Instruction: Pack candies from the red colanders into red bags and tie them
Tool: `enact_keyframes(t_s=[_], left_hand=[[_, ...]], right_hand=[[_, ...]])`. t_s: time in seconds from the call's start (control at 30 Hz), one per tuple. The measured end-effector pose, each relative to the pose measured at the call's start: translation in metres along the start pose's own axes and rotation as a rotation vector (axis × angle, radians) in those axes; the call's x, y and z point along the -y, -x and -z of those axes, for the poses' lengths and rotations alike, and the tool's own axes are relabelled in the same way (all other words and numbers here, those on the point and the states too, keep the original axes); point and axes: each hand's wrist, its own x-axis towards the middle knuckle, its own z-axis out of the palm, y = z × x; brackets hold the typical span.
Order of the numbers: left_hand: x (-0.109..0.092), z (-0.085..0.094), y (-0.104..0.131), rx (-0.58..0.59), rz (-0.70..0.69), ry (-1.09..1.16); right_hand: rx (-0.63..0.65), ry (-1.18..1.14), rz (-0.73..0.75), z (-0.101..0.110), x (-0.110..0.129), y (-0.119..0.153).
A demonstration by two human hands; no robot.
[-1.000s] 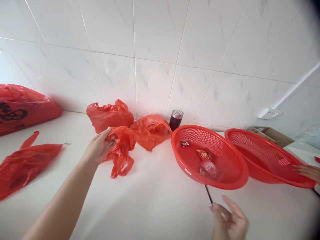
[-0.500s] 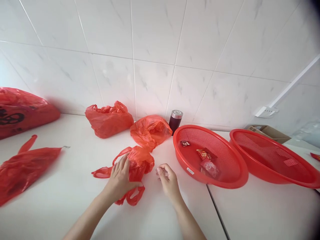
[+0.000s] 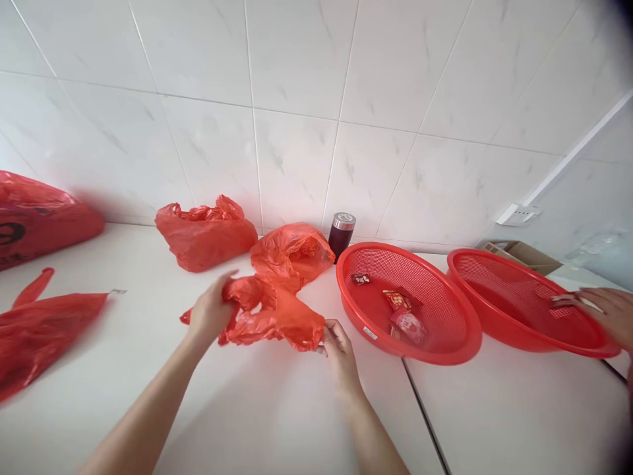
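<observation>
A thin red plastic bag (image 3: 281, 320) is stretched between my two hands above the white table. My left hand (image 3: 211, 311) is closed on the bag's left side, its fingers partly hidden by the crumpled plastic. With thumb and fingertips, my right hand (image 3: 340, 346) pinches the bag's right edge. Just behind it lies another red plastic bag (image 3: 294, 251), which the held bag overlaps. To the right of my right hand stands a red mesh basket (image 3: 356, 316) with several small wrapped packets (image 3: 409, 325) in it.
A dark cup with a silver lid (image 3: 342, 234) stands by the wall. Several filled red bags (image 3: 205, 241) sit at left and back. Over the second red basket (image 3: 514, 333), another person's hand (image 3: 613, 313) holds small items. A cardboard box (image 3: 531, 257) is behind.
The red bag, bunched on the table before, is now lifted and spread sideways. My right hand has taken hold of its edge. Another person's hand has come in at right.
</observation>
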Motion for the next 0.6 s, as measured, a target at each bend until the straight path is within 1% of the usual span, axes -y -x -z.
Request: enact_keyframes(t_s=[0.07,0.17,0.23,0.3,0.43,0.5,0.53,0.6], left_hand=[[-0.002,0.006,-0.026,-0.056,-0.006,0.028],[-0.005,0.009,-0.054,-0.095,-0.024,0.078],[-0.006,0.006,-0.066,-0.107,0.004,0.112],[-0.005,0.001,-0.076,-0.118,0.059,0.144],[-0.009,-0.009,-0.101,-0.154,0.163,0.187],[-0.017,-0.010,-0.110,-0.149,0.182,0.188],[-0.024,-0.008,-0.111,-0.130,0.177,0.186],[-0.039,-0.003,-0.102,-0.071,0.133,0.188]], right_hand=[[-0.008,-0.065,-0.028,0.001,0.003,0.006],[-0.093,-0.183,-0.044,0.005,0.004,0.015],[-0.135,-0.267,-0.064,0.009,0.002,0.022],[-0.154,-0.326,-0.088,0.012,0.001,0.029],[-0.244,-0.440,-0.119,0.014,0.001,0.052],[-0.231,-0.489,-0.145,0.015,0.002,0.065],[-0.209,-0.512,-0.160,0.016,0.003,0.071],[-0.178,-0.549,-0.179,0.019,0.004,0.079]])
